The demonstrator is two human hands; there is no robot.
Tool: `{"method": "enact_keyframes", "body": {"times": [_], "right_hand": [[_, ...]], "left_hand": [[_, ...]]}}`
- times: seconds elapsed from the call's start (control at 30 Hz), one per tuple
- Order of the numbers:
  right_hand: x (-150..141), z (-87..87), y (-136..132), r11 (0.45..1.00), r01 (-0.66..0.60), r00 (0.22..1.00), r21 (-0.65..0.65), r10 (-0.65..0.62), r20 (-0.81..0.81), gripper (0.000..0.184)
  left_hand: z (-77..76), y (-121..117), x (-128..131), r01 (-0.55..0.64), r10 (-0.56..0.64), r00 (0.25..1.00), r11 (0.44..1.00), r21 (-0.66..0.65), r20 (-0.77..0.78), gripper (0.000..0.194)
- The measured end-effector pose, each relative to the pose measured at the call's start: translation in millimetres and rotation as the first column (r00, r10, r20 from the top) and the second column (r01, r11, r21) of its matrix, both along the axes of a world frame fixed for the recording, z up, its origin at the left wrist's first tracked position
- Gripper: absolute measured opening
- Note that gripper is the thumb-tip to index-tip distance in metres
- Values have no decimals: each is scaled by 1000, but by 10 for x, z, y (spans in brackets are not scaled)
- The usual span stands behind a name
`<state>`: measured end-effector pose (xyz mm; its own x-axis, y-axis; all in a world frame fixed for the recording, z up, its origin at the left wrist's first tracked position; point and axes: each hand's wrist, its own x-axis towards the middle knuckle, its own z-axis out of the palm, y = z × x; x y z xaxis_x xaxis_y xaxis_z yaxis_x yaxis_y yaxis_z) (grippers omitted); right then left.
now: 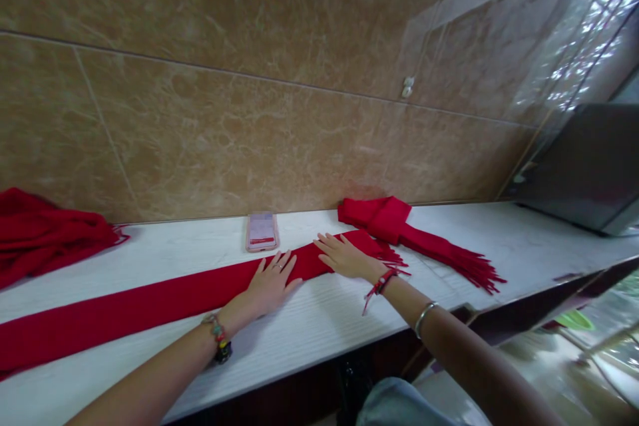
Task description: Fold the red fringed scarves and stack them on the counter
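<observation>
A long red scarf [150,299] lies stretched along the white table, folded into a narrow strip with its fringe at the right end. My left hand [269,284] rests flat on the strip near its middle, fingers spread. Farther right, close to the fringed end, my right hand [344,257] also lies flat on the cloth with its fingers out. Neither hand grips anything. The strip's left end runs out of view. A second red scarf [389,216], folded with a loose fringed tail, lies just beyond my right hand.
A phone [262,231] with its screen lit lies behind the strip, near the tiled wall [224,120]. Crumpled red cloth [44,229] is heaped at the far left. A dark grey box-like object [579,166] stands on the white table [309,319] at the right end.
</observation>
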<state>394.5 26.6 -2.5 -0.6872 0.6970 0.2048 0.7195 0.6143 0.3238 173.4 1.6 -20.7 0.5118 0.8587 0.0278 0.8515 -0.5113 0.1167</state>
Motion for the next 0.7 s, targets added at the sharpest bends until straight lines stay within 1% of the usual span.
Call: {"method": "enact_keyframes", "body": {"times": [0.07,0.17,0.3,0.37,0.43,0.5,0.57,0.63,0.7], "right_hand": [[191,-74,62,999,42,999,2,-42,-3,41],[528,-171,173,997,78,997,-11,-78,-11,39],[925,-285,262,972,229,972,-57,-232,-47,41],[1059,-307,271,951,295,952,-96,-301,-57,43],[1118,-278,269,939,323,938,-122,-335,-94,45],[1075,-192,256,938,322,925,-124,-340,-170,47],[914,-68,225,954,280,920,-108,-299,-254,50],[652,55,171,971,219,918,-95,-238,-318,52],[344,132,101,987,136,927,-87,-158,-339,54]], "left_hand": [[-3,-6,-62,-11,10,1000,1000,-12,-17,64],[34,-39,-169,-32,31,998,999,-38,-46,62],[77,-66,-202,-44,41,998,997,-56,-56,61],[73,-68,-190,-45,43,998,998,-53,-53,60],[54,-67,-181,-50,48,998,998,-33,-49,59],[30,-67,-179,-50,50,998,999,2,-39,57],[16,-71,-181,-49,49,998,998,28,-28,55],[18,-81,-184,-45,46,999,998,36,-22,53],[32,-94,-188,-51,52,998,998,40,-26,53]]}}
